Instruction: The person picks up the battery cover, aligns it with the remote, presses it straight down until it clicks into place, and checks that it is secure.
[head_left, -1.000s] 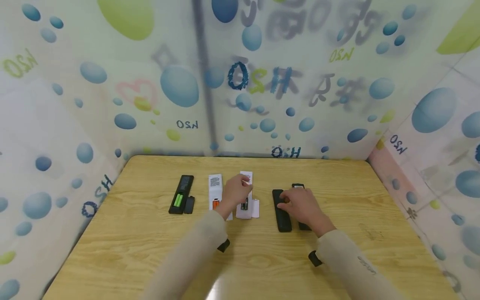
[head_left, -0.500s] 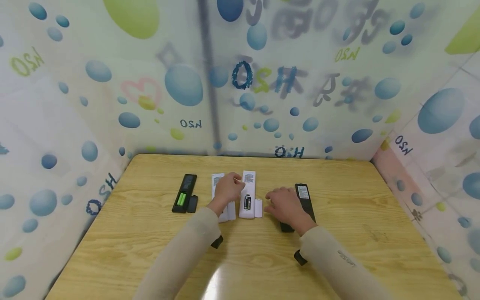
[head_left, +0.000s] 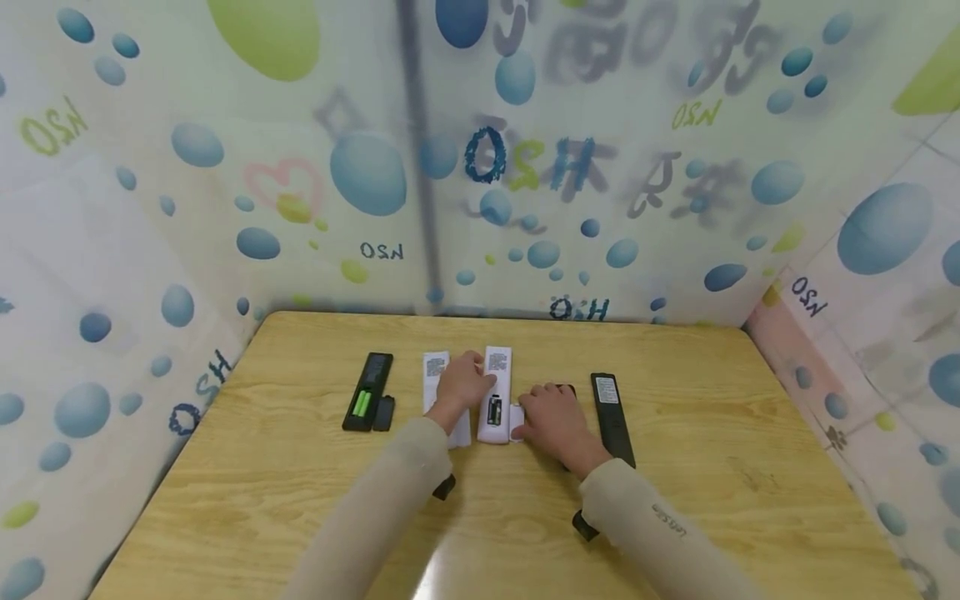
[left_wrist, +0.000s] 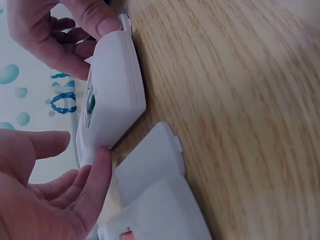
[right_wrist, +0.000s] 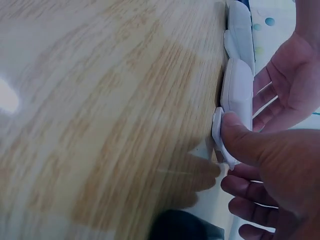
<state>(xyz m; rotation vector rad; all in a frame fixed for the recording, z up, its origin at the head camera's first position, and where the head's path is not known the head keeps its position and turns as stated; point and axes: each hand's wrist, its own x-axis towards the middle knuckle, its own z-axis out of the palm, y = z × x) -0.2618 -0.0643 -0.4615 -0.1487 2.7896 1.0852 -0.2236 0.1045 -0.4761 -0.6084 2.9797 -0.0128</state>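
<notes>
A white remote control [head_left: 495, 368] lies back side up near the table's middle, its battery slot exposed. My left hand [head_left: 461, 383] is at its left edge; in the left wrist view an extended finger [left_wrist: 97, 180] touches the remote's side, with the thumb held apart. Against the remote's right side lies its small white battery cover [right_wrist: 218, 127]. My right hand [head_left: 555, 421] pinches that cover, thumb on the near edge and the fingers beyond. Left of my left hand is a second white remote [head_left: 432, 375], partly hidden, with its own loose cover [left_wrist: 155, 160].
At the left lies a black remote [head_left: 375, 371] with green batteries [head_left: 362, 403] showing, its black cover [head_left: 383, 413] beside it. Another black remote [head_left: 615, 425] lies at the right. A further black remote [head_left: 572, 390] is mostly hidden by my right hand. Patterned walls border the table [head_left: 712, 500].
My right hand has moved left from the black remotes to the white battery cover. The left hand drew back left off the middle white remote, then returned to its edge.
</notes>
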